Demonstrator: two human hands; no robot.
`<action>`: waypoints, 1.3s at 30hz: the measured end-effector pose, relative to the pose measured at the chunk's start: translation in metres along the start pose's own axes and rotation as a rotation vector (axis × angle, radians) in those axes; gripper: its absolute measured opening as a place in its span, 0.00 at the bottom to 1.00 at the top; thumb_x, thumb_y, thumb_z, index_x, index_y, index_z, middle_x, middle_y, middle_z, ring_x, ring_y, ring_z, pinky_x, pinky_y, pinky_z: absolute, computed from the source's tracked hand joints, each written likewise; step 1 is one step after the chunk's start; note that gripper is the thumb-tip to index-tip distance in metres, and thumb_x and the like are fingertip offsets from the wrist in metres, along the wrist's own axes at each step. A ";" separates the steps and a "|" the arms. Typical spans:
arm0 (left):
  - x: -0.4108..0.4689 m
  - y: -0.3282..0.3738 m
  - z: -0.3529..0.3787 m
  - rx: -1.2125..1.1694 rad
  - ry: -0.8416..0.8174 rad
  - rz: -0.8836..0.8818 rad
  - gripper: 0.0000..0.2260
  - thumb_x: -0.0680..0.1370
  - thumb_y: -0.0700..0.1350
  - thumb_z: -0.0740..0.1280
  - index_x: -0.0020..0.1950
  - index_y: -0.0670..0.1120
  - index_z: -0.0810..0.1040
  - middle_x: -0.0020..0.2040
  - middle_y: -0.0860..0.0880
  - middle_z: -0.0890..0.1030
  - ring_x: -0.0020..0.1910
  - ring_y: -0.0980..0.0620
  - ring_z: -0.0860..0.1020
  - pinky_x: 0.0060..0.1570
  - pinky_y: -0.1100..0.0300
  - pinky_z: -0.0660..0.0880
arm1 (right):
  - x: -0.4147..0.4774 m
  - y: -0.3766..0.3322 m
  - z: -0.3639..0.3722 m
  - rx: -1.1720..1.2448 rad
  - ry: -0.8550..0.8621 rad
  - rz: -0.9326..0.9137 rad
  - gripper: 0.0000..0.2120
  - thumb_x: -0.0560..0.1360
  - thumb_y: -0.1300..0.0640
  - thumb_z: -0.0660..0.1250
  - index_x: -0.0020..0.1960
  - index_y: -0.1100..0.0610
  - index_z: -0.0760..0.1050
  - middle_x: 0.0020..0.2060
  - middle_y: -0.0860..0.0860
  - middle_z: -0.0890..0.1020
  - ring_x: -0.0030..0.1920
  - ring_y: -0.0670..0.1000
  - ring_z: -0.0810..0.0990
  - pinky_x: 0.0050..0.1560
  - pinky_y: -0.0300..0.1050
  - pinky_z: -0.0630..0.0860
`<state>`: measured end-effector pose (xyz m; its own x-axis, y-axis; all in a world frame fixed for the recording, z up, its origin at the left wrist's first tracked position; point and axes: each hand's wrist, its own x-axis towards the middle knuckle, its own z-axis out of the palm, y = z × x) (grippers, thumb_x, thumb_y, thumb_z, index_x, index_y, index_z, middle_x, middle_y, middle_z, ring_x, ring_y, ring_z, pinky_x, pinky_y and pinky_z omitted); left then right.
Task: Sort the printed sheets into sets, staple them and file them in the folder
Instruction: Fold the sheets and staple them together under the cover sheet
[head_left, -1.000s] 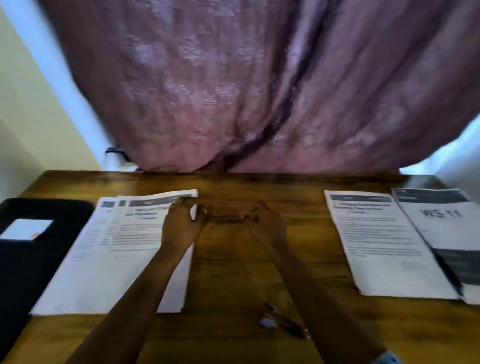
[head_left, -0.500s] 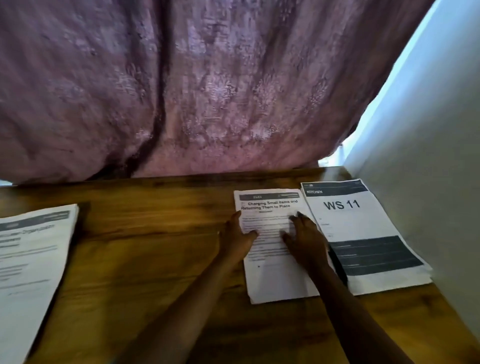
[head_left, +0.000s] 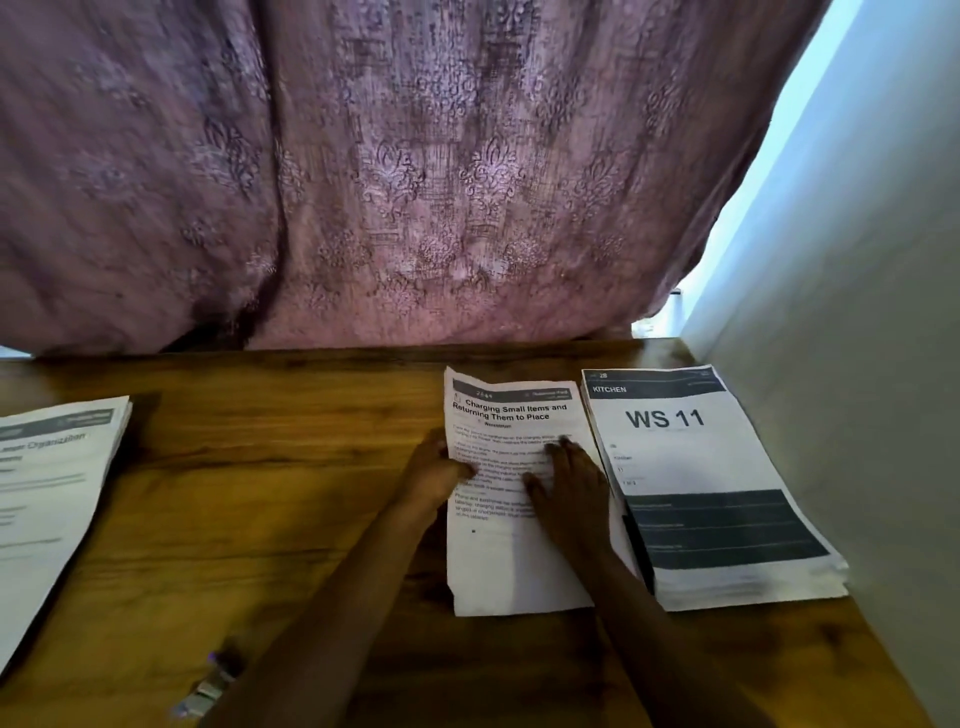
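A printed set headed "Charging Small Items and Returning Them to Place" (head_left: 511, 561) lies on the wooden table (head_left: 270, 483) right of centre. My left hand (head_left: 434, 475) grips its left edge, thumb on top, and that edge is lifted and curled. My right hand (head_left: 569, 488) lies flat on the page with fingers spread. A thick stack titled "WS 11" (head_left: 696, 467) sits just to the right, touching the first set. Another stack of sheets (head_left: 49, 499) lies at the far left. A stapler (head_left: 210, 686) shows blurred at the near edge. No folder is in view.
A mauve patterned curtain (head_left: 395, 171) hangs behind the table's far edge. A pale wall (head_left: 872, 338) runs close along the right side, right beside the WS 11 stack. Bare wood lies between the left stack and my hands.
My view swung right from the left stack. Both hands moved from the table's middle onto the "Charging Small Items" set, and its left edge has risen under my left hand.
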<state>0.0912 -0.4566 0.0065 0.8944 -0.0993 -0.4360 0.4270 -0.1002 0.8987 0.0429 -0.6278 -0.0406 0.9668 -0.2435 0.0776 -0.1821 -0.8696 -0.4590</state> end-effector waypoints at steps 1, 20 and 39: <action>-0.001 -0.002 0.002 0.034 -0.002 0.013 0.20 0.72 0.29 0.68 0.60 0.47 0.76 0.57 0.46 0.82 0.45 0.52 0.81 0.38 0.59 0.77 | 0.001 0.000 -0.002 0.012 -0.008 -0.001 0.29 0.76 0.44 0.62 0.71 0.57 0.64 0.71 0.57 0.66 0.72 0.57 0.62 0.70 0.53 0.58; -0.041 0.009 -0.148 -0.169 0.233 0.202 0.11 0.75 0.36 0.70 0.53 0.49 0.78 0.45 0.50 0.84 0.42 0.48 0.82 0.43 0.52 0.77 | 0.015 -0.127 0.003 1.249 -0.273 0.273 0.14 0.74 0.62 0.69 0.58 0.53 0.75 0.49 0.49 0.82 0.49 0.51 0.82 0.48 0.48 0.80; -0.085 0.031 -0.204 -0.064 0.403 0.668 0.12 0.75 0.42 0.70 0.57 0.52 0.78 0.50 0.63 0.81 0.52 0.60 0.81 0.42 0.71 0.77 | -0.023 -0.217 -0.018 1.045 0.145 -0.069 0.12 0.76 0.55 0.68 0.58 0.58 0.76 0.51 0.50 0.83 0.50 0.48 0.83 0.47 0.45 0.82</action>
<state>0.0559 -0.2498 0.0813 0.9385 0.2499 0.2383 -0.2234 -0.0871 0.9708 0.0574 -0.4412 0.0727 0.9259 -0.3169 0.2057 0.1838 -0.0979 -0.9781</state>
